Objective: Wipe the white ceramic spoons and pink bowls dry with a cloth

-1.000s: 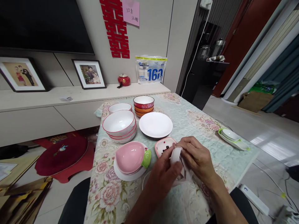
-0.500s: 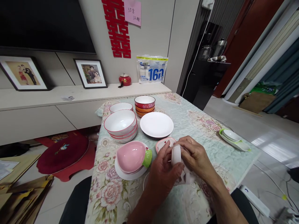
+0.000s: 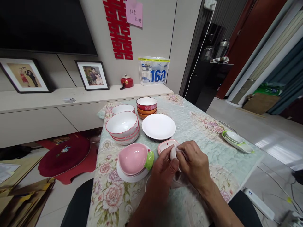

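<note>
A small white dish (image 3: 173,153), tilted on edge, is gripped by my left hand (image 3: 163,165), with the thumb on its near side. My right hand (image 3: 195,164) is closed against the dish's right side, its fingers bunched around a pale, thin cloth (image 3: 178,183) that hangs below. Much of the cloth and the far side of the dish are hidden by my fingers. Just behind my hands lies a pink-rimmed dish with red dots (image 3: 167,145). A pink fruit-shaped bowl (image 3: 132,159) with a green leaf handle rests on a white plate (image 3: 129,180) to the left.
White red-rimmed bowls (image 3: 121,124) are stacked at the left, near red and orange bowls (image 3: 146,107) and white plates (image 3: 159,126). Small green-and-white dishes (image 3: 236,142) sit at the table's right edge. A flowered tablecloth (image 3: 113,195) covers the table.
The small white dish has turned and shifted slightly left and down. My right hand has curled in closer to it, with the cloth bunched beneath the fingers.
</note>
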The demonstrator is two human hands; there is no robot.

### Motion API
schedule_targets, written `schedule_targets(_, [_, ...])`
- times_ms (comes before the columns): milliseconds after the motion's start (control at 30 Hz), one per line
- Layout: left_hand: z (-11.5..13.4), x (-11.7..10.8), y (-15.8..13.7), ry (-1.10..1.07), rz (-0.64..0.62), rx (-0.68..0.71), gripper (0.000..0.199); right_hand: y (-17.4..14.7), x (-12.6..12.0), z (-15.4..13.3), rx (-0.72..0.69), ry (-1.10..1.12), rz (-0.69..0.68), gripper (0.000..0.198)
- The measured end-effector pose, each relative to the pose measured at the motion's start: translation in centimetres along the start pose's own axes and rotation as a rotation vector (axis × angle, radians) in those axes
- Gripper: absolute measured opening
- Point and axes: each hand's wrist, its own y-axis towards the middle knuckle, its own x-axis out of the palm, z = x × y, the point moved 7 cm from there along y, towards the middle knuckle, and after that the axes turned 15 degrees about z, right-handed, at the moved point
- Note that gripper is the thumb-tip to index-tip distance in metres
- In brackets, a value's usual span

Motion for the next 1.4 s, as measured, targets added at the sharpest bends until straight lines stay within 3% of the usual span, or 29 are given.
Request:
schedule_targets(100, [0.2,0.3,0.0,0.003,-0.038,0.072,0.048,-0.1,0.1,0.7,0.17,0.129,-0.034,0.013])
schedule_targets(200, [0.5,0.6,0.0,-0.015,-0.054,0.104,0.051,0.0,0.5,1.1,0.356,0.379,-0.184,0.012])
schedule_targets(267, [0.8,0.6,0.0,-0.027,-0.043,0.105,0.05,0.3,0.6,0.8,0.404,0.536,-0.287,0.012])
schedule_targets(400, [0.9,0.2,0.0,-0.093,-0.003,0.063,0.048,0.8,0.5,0.2,0.364,0.676,-0.43,0.012])
schedule_targets(567, [0.6,-0.4,0.2,-0.108,0.039,0.049,0.046,0.2,0.7,0.7,0.221,0.585,-0.564,0.015])
schedule_targets(700, [0.1,-0.6,0.4,-0.083,0.052,0.015,0.044,-0.2,1.0,1.8,0.165,0.335,-0.471,0.016])
schedule_targets(867, [-0.2,-0.3,0.1,-0.086,0.038,-0.064,0.043,0.2,0.4,1.9,0.065,0.133,-0.151,0.012])
schedule_targets(1000, [-0.1,0.6,-0.4,-0.061,-0.059,-0.08,0.044,0.7,-0.7,2.3,0.113,0.133,0.028,0.011])
schedule_targets(1100, [-0.2,0.6,-0.4,-0.048,-0.089,-0.056,0.048,1.0,-1.2,2.1,0.132,0.273,-0.008,0.017])
schedule_targets(1233, [-0.2,0.2,-0.3,-0.048,-0.085,-0.028,0.058,0.8,-0.6,1.5,0.035,0.431,-0.232,0.034])
schedule_targets(1400, [-0.6,-0.5,-0.1,-0.023,-0.02,-0.04,0.077,0.6,0.3,3.1,0.096,0.457,-0.302,0.027])
